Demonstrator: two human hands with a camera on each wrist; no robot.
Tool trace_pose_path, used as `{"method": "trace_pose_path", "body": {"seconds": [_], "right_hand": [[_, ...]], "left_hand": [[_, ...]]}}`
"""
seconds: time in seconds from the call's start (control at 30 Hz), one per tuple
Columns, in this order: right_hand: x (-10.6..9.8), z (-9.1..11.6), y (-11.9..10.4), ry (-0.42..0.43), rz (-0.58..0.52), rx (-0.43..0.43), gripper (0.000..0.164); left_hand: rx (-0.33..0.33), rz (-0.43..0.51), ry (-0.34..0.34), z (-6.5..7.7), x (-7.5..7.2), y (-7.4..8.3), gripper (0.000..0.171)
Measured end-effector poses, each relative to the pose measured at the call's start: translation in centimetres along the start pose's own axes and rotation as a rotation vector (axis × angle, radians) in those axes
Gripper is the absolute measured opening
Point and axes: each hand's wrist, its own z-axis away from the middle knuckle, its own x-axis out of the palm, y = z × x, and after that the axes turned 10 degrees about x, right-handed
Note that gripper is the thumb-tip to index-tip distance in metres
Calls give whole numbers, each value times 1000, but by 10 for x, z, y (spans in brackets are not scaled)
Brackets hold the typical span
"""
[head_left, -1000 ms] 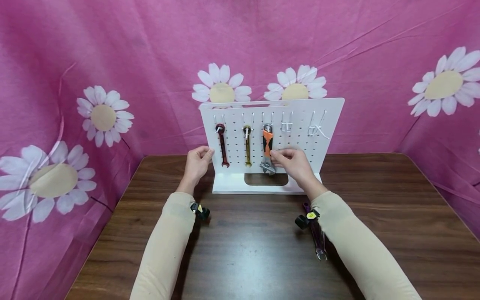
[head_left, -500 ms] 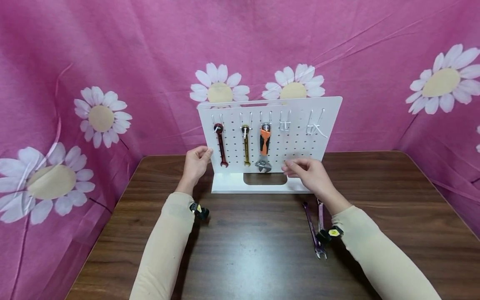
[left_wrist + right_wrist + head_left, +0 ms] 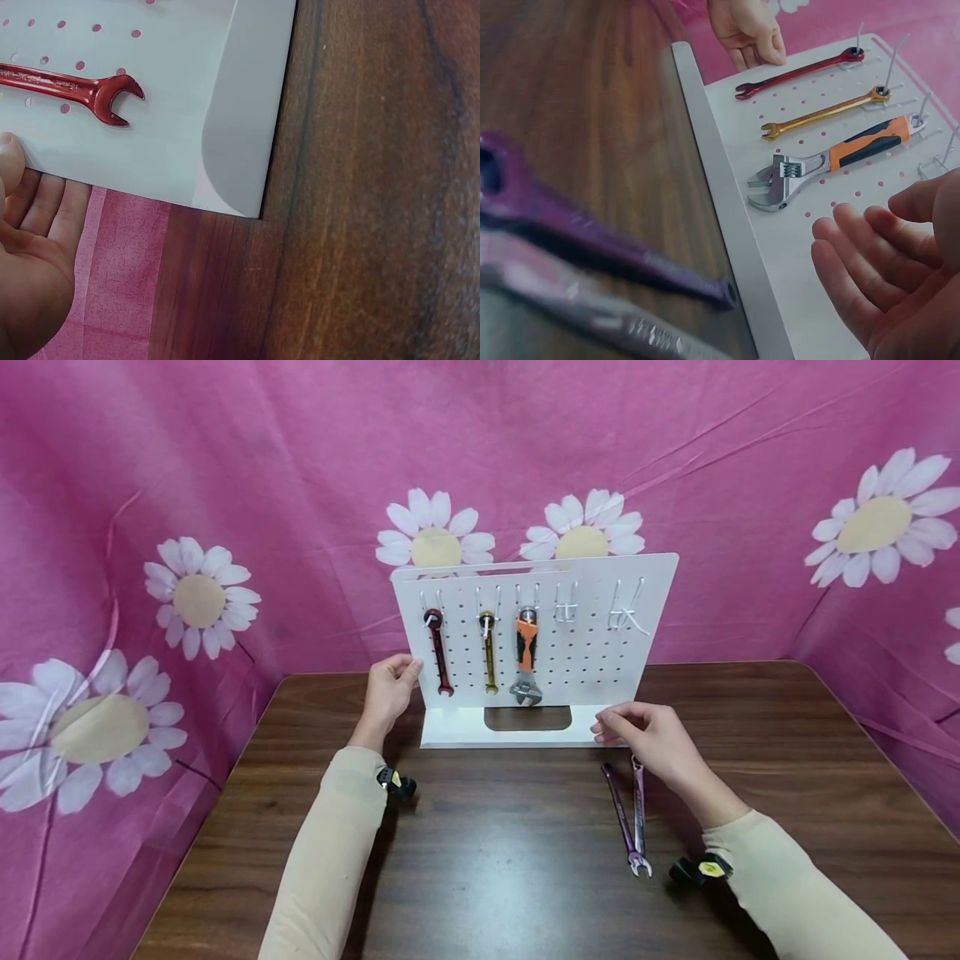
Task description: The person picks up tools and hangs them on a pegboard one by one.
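My left hand [image 3: 390, 693] pinches the left edge of a white pegboard [image 3: 585, 660], thumb in front and fingers behind. Three tools hang there by their upper ends: a red wrench [image 3: 439, 653] nearest that hand, a gold wrench [image 3: 490, 652], and an adjustable wrench [image 3: 527, 652] with an orange and black handle. In the right wrist view my right hand [image 3: 892, 277] has loosely bent fingers and nothing in them. It hovers before the board's lower right corner. Close below it on the table, a purple wrench [image 3: 621, 814] and a pinkish-silver wrench [image 3: 639, 802] lie with their lower ends together.
Two bare wire hooks, a middle hook [image 3: 566, 610] and a right hook [image 3: 628, 617], project from the board. Its foot has a rectangular cutout. A brown wooden table [image 3: 480, 852] lies beneath, with a pink flowered curtain [image 3: 315, 460] behind.
My right hand has let go of the adjustable wrench and moved right and down, towards the wrenches on the table. The adjustable wrench hangs on its hook. My left hand stays on the board's edge.
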Motion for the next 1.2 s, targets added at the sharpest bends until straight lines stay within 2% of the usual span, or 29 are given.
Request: {"method": "trace_pose_path", "body": {"seconds": [0.37, 0.6, 0.9, 1.2], "right_hand": [[-10, 29, 11, -12, 26, 37, 28], [-15, 44, 27, -25, 92, 110, 25], [-17, 55, 42, -76, 94, 260, 28], [-15, 58, 47, -37, 292, 317, 36]], "left_hand": [[-5, 2, -7, 1, -1, 3, 28], [-1, 8, -10, 0, 0, 3, 27], [5, 11, -1, -1, -1, 0, 27], [-7, 29, 3, 1, 1, 1, 28]]}}
